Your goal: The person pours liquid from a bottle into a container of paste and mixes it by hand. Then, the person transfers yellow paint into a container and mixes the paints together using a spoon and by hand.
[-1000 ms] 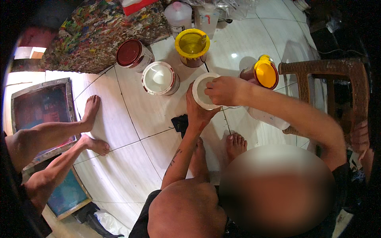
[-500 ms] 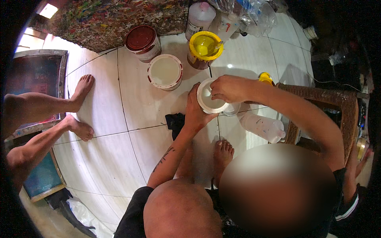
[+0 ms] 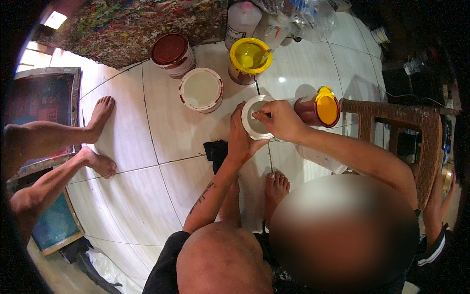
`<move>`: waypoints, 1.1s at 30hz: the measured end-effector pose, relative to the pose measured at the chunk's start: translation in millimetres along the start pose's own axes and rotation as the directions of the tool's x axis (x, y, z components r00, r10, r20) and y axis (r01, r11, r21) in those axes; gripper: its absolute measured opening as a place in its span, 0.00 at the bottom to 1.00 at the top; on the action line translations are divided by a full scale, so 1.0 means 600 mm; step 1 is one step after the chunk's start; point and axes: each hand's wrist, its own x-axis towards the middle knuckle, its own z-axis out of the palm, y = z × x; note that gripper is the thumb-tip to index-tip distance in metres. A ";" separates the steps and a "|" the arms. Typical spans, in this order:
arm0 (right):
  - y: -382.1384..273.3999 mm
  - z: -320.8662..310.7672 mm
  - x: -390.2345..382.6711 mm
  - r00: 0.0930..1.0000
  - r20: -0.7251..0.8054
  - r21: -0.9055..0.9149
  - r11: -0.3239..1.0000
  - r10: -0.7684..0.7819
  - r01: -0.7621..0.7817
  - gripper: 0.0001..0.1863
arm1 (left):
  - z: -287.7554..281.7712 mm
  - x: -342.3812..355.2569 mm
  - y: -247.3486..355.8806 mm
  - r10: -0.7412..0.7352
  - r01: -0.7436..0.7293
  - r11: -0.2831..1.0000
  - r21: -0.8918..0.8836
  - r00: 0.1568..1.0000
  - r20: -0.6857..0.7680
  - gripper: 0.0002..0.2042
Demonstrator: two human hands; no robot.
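My left hand [image 3: 241, 134] is wrapped round the side of a white plastic tub [image 3: 250, 134], steadying it on the tiled floor. The tub holds something whitish. Over its mouth is my right hand [image 3: 281, 120], its fingers pinched together and reaching inside the rim. What they hold, if anything, cannot be made out. Right of the tub a reddish-brown container with a yellow top [image 3: 327, 109] lies on its side. A translucent bottle [image 3: 313, 159] lies partly hidden beneath my right forearm.
Ahead stand an open yellow-rimmed paint pot [image 3: 248, 56], an open white bucket [image 3: 200, 90] and a bucket with a dark red lid [image 3: 170, 50]. A brown wooden stool [image 3: 387, 110] is at right. A co-worker's feet [image 3: 102, 115] and framed screens [image 3: 76, 98] are at left.
My right hand has shifted within the tub's mouth and its forearm has lowered, uncovering the container with the yellow top. My left hand stays on the tub.
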 end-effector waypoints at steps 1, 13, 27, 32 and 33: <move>0.001 0.005 -0.001 1.000 -0.027 0.002 1.000 -0.002 0.002 0.10 | 0.001 0.000 -0.001 -0.001 0.001 1.000 -0.001 1.000 0.002 0.55; -0.020 -0.074 0.015 0.798 0.459 -0.529 0.601 -0.392 0.599 0.07 | -0.001 0.003 -0.001 -0.019 0.019 1.000 -0.025 1.000 0.012 0.56; 0.008 -0.052 0.016 0.815 0.216 -0.465 0.678 -0.538 0.570 0.09 | 0.002 0.002 -0.005 0.021 -0.021 1.000 -0.015 1.000 -0.004 0.57; -0.017 -0.067 0.013 0.778 0.513 -0.497 0.614 -0.362 0.613 0.11 | -0.003 0.001 -0.009 0.010 -0.010 0.998 -0.061 1.000 -0.008 0.56; -0.001 -0.056 0.019 0.801 0.463 -0.393 0.723 -0.379 0.568 0.11 | 0.002 0.002 -0.008 0.026 -0.027 0.998 -0.063 1.000 -0.012 0.55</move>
